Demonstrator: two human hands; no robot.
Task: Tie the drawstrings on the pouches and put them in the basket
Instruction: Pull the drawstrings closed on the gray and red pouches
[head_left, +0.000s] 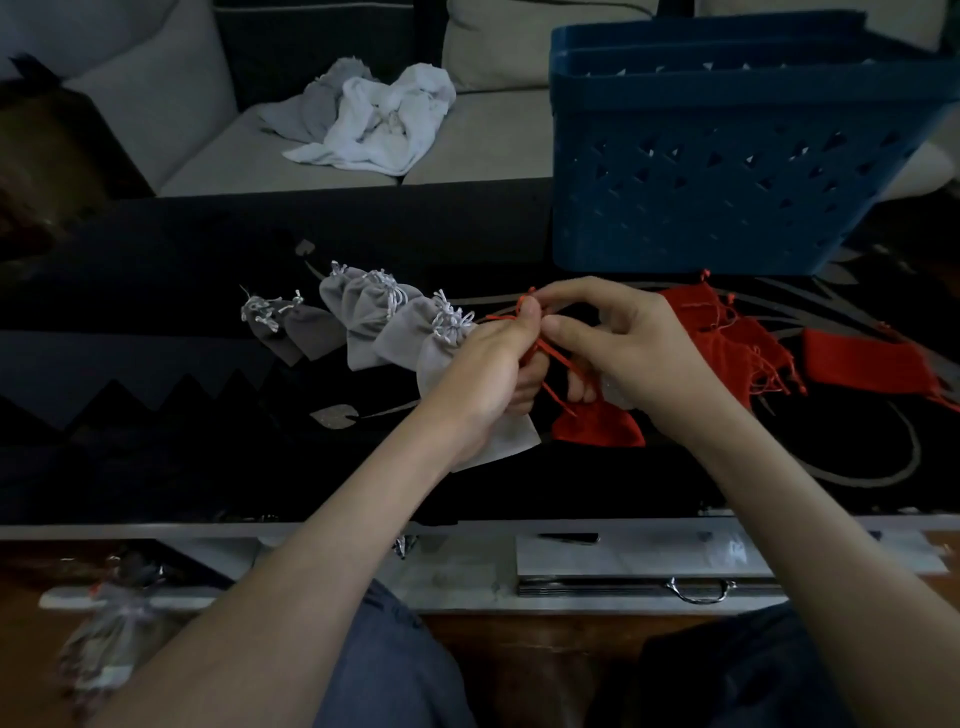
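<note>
Drawstring (558, 357) is pinched by left hand (488, 374) and right hand (628, 343), pouch (597, 427) hanging below them, basket (727, 182) beyond right hand.

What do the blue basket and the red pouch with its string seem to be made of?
The blue basket is probably moulded plastic with a matte finish; its stiff walls carry regular cut-out holes. The red pouch looks like soft matte cloth, maybe velvet-like; it hangs limp and creases. Its drawstring is a thin red cord; the fibre cannot be told.

Basket (727, 171) on the table (156, 312), back right — pouches (857, 364) spread before it.
</note>
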